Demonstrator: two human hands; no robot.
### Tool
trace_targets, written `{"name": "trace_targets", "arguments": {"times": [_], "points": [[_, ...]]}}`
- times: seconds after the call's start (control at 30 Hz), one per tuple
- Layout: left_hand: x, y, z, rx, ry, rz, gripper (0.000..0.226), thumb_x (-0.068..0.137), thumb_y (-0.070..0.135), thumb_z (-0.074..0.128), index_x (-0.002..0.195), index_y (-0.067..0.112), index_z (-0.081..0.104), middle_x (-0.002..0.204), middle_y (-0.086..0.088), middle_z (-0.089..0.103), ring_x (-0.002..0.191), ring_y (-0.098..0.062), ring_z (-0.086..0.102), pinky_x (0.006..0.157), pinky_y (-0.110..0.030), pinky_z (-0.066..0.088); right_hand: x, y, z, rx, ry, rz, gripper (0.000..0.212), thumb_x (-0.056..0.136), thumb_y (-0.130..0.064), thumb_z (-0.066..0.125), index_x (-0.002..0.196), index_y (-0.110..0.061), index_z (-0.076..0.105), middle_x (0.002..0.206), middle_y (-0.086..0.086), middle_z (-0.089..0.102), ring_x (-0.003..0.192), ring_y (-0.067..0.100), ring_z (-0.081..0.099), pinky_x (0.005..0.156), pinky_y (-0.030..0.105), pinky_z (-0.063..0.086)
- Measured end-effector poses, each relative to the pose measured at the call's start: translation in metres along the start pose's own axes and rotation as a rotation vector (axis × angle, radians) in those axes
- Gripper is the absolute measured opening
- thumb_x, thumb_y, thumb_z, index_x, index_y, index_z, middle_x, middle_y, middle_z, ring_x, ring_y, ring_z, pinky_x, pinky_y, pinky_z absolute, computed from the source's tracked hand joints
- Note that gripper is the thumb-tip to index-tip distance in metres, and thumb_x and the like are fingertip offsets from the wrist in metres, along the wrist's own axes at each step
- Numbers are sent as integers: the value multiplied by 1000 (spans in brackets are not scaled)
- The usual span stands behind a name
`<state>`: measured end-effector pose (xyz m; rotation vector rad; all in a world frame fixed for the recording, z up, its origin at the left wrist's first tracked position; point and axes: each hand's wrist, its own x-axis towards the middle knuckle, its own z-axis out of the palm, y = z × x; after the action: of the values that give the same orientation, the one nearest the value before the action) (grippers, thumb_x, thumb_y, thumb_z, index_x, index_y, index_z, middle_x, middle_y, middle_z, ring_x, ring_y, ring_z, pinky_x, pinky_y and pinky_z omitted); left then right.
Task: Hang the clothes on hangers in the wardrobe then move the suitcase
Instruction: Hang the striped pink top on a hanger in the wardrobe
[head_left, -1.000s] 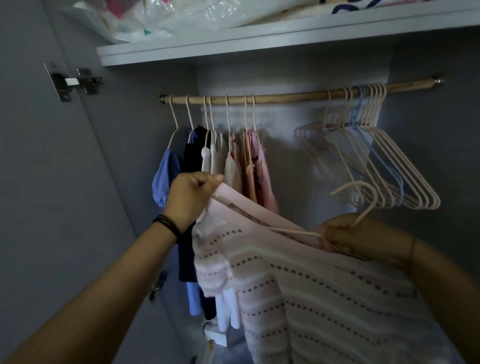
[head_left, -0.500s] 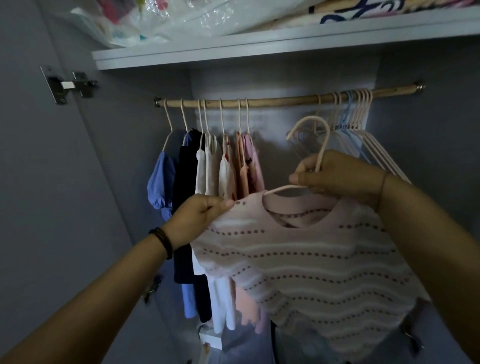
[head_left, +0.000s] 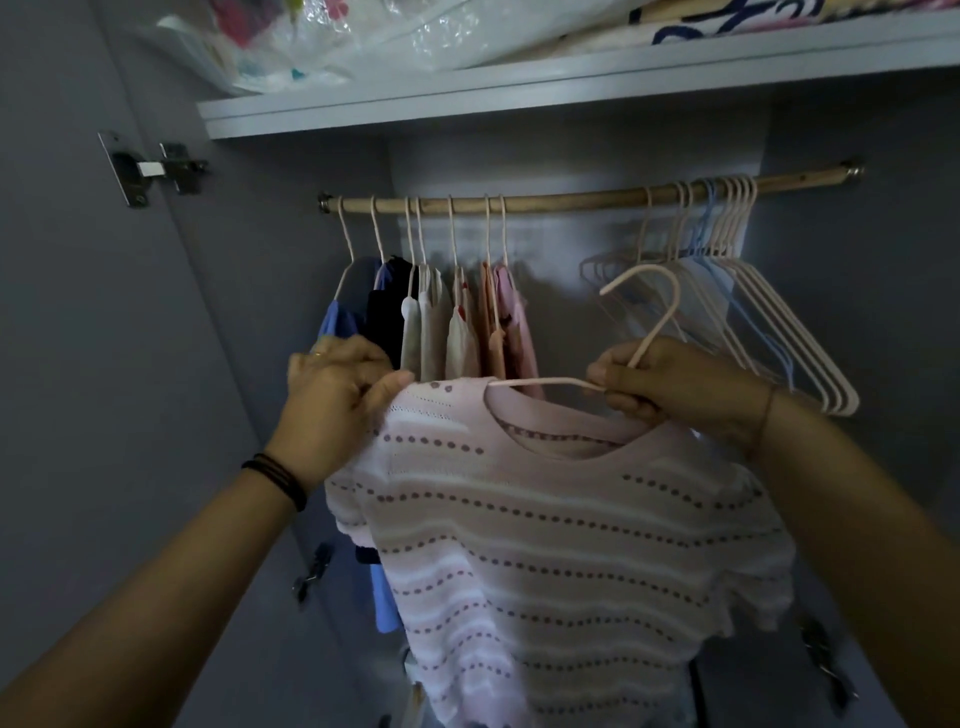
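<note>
Head view: wardrobe open, the pink knit top (head_left: 561, 545) is up in front of the rail (head_left: 571, 199).
Just changed: a second ago the top lay low and slack with the hanger (head_left: 655, 332) half fed through the neck. Now it's raised, neckline opened out and hook pointing up!
Left hand (head_left: 337, 395): fingers curled, thumb and fingers pinching the top's left shoulder fabric and tugging it over the hanger's end.
Right hand (head_left: 670, 389): closed round the hanger where the hook meets the arms, carrying the weight.
Where the top is: on the hanger, hanging between both hands, below the rail and not touching it.
Hook: short of the rail, in line with the gap between the hung clothes (head_left: 462, 332) on the left and the bunch of empty hangers (head_left: 800, 343) on the right.
Right shoulder: hidden behind the right hand, so I can't tell whether it's seated.
What it means: dressing the hanger looks all but done; my read is that the next move is lifting the hook over the rail beside the pink garment.
Watch out: the loose knit may slip off the left end if that pinch lets go early.
Suitcase: not in view; that part of the task waits.
Above: shelf (head_left: 519, 88) with bagged items.
</note>
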<state>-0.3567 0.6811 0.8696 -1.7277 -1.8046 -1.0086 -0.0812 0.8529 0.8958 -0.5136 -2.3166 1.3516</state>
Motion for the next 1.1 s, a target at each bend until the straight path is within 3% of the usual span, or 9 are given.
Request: {"name": "trace_targets", "arguments": {"times": [0.13, 0.27, 0.4, 0.53, 0.67, 0.73, 0.8, 0.93, 1.1], "points": [[7, 31, 11, -63, -281, 105, 33, 87, 59, 39, 76, 32, 55, 67, 12, 55, 66, -1, 53, 62, -27, 42, 6, -17, 17, -76, 5, -80, 35, 97, -20, 50, 64, -7, 55, 48, -6, 47, 44, 8, 38, 46, 20, 33], [6, 18, 13, -298, -225, -24, 38, 85, 56, 46, 69, 23, 57, 61, 6, 55, 58, -4, 53, 59, -25, 43, -8, -15, 3, -175, 44, -110, 32, 86, -36, 55, 105, -13, 67, 96, -2, 70, 85, 6, 65, 79, 22, 51], [-4, -4, 1, -492, -167, -163, 27, 88, 44, 61, 77, 20, 66, 65, -16, 60, 61, -14, 53, 57, -36, 44, -52, 37, -30, -179, 127, 35, 49, 79, -47, 56, 123, -25, 58, 125, -10, 61, 116, -1, 54, 102, 25, 45], [-7, -16, -11, -505, -109, -265, 17, 85, 31, 58, 76, 27, 72, 67, -20, 65, 62, -16, 57, 57, -31, 48, -86, 85, -27, 63, 195, 127, 77, 49, -73, 75, 107, -24, 66, 105, -10, 72, 97, 6, 67, 74, 20, 55], [-4, -17, -13, -485, -86, -280, 33, 88, 18, 58, 61, 34, 70, 52, 15, 59, 50, 4, 51, 53, -7, 41, -90, 97, -19, 79, 238, 198, 30, 72, -33, 73, 94, -14, 70, 86, -4, 75, 81, 16, 71, 65, 24, 56], [-5, -18, -14, -467, -110, -279, 28, 89, 16, 59, 64, 27, 70, 51, 11, 58, 49, 3, 49, 52, -7, 39, -87, 91, -24, 64, 356, 149, 36, 72, -43, 71, 77, -7, 69, 71, 2, 71, 68, 18, 66, 59, 25, 55], [-7, -23, -16, -427, -181, -265, 23, 87, 33, 61, 70, 21, 70, 56, -8, 58, 51, -3, 47, 52, -14, 40, -85, 81, -32, 66, 507, 58, 57, 70, -54, 70, 77, 3, 64, 69, 11, 61, 63, 19, 59, 57, 28, 50], [-14, -33, -18, -340, -325, -284, 39, 73, 66, 60, 79, 29, 72, 62, 1, 63, 52, -3, 52, 55, -18, 42, -76, 62, -51, 110, 758, -26, 30, 89, -26, 61, 84, 3, 65, 73, 16, 56, 61, 19, 52, 54, 25, 47], [-17, -24, -23, -475, -216, -296, 19, 88, 28, 64, 73, 18, 72, 60, 11, 62, 56, 1, 52, 55, -11, 42, -72, 55, -68, 111, 918, -49, 24, 88, -30, 63, 70, -15, 65, 60, -4, 56, 54, 9, 50, 49, 19, 46]]}}
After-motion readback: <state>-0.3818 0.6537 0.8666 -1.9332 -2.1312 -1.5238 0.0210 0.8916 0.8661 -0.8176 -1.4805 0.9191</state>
